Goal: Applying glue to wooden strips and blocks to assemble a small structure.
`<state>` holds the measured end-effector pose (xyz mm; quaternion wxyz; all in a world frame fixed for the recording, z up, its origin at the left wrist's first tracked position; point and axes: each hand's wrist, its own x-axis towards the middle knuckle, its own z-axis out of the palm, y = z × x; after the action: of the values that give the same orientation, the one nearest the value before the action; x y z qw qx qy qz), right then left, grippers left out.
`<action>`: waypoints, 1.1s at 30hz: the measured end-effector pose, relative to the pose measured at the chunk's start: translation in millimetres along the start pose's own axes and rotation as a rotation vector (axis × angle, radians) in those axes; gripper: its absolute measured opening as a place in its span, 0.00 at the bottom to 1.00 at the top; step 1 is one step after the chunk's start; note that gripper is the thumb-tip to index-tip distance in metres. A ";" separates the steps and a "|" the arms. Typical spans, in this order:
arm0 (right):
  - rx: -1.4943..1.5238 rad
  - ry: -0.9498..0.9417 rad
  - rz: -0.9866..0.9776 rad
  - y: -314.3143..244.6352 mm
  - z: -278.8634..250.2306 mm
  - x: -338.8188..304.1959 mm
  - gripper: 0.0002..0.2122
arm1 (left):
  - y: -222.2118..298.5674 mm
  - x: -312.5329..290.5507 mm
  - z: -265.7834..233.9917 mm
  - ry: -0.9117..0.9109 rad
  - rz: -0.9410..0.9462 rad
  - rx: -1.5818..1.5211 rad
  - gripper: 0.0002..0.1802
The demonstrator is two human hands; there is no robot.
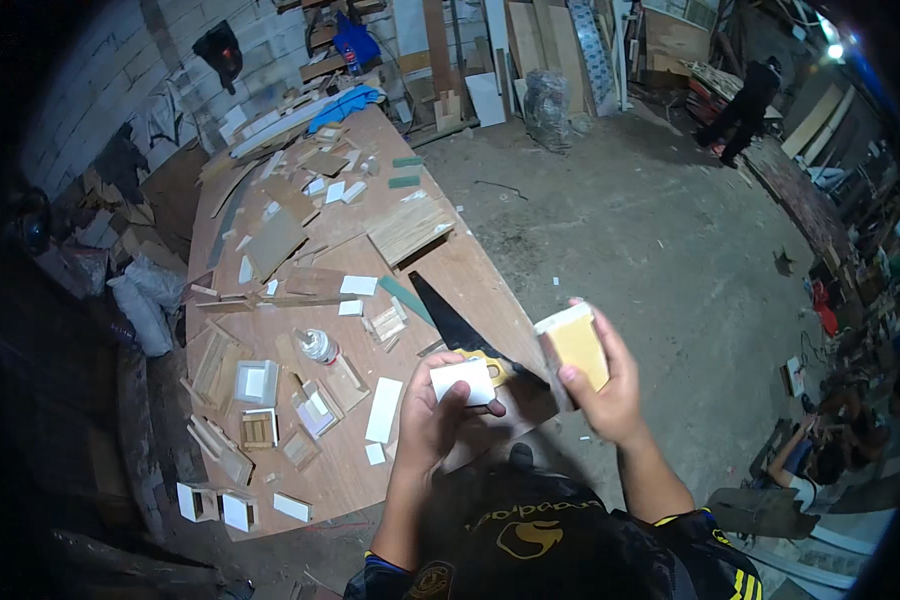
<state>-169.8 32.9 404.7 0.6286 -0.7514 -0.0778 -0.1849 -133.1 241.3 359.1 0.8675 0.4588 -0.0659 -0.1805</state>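
Note:
My left hand grips a small white rectangular board piece, thumb flat on its face. To its right my right hand is closed around a block with a yellow face and a pale end; whether it is wood or a sanding block I cannot tell. The two pieces are apart, both held up near the table's right edge. A handsaw with a black blade and yellow handle lies on the table just beyond my left hand, which partly hides the handle.
Wood offcuts, small box frames and a glue bottle cover the wooden table. A low plywood box sits near its right edge. Boards lean on the back wall. A person bends far right; others sit lower right.

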 end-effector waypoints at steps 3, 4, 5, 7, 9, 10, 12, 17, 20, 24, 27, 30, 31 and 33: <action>0.178 -0.055 0.104 3.1 35.8 -10.5 0.30 | 18.8 -10.3 -3.5 0.037 0.006 -0.108 0.32; 0.180 -0.059 0.105 0.4 47.0 -10.5 0.30 | 20.2 -13.4 -10.2 0.029 0.007 -0.150 0.30; 0.120 -0.078 0.053 -2.5 57.4 -10.7 0.30 | 22.3 -16.3 -15.4 0.021 0.008 -0.193 0.28; 0.063 -0.103 -0.004 -7.3 75.2 -8.5 0.30 | 30.8 -21.7 -17.8 0.120 0.006 -0.031 0.24; -0.063 -0.196 -0.057 -15.3 88.0 -5.8 0.29 | 27.4 -23.8 -37.0 0.091 -0.037 -0.069 0.20; -0.095 -0.175 -0.170 -11.9 95.7 -4.5 0.28 | 31.3 -24.7 -43.7 0.068 -0.089 0.020 0.19; -0.113 -0.168 -0.160 -7.4 106.6 -5.4 0.28 | 35.1 -30.5 -51.4 0.026 -0.073 0.016 0.21; 0.088 -0.149 -0.027 -4.8 130.2 -3.7 0.29 | 32.9 -36.2 -83.5 -0.252 0.259 0.328 0.37; 0.087 -0.196 -0.010 1.0 141.3 -5.9 0.29 | 30.3 -46.4 -93.6 -0.114 0.182 0.450 0.37; 0.140 -0.194 0.044 2.2 151.1 -2.0 0.29 | 21.3 -49.0 -109.3 -0.018 0.166 0.404 0.31; 0.127 -0.278 0.038 4.7 156.3 2.3 0.30 | 27.5 -59.2 -104.6 -0.037 0.093 0.147 0.28; 0.119 -0.349 0.033 0.6 159.1 11.0 0.30 | 36.7 -61.9 -98.9 0.051 0.087 0.312 0.22; 0.130 -0.367 0.033 2.6 160.8 12.1 0.30 | 38.8 -63.5 -97.7 0.123 0.032 0.471 0.20; 0.099 -0.379 -0.023 8.7 165.2 15.8 0.30 | 44.5 -65.6 -95.0 0.159 0.050 0.499 0.18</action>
<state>-122.5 190.1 379.4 0.6367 -0.7400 -0.2124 -0.0433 -156.1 362.1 344.8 0.7343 0.6694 -0.0514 -0.1004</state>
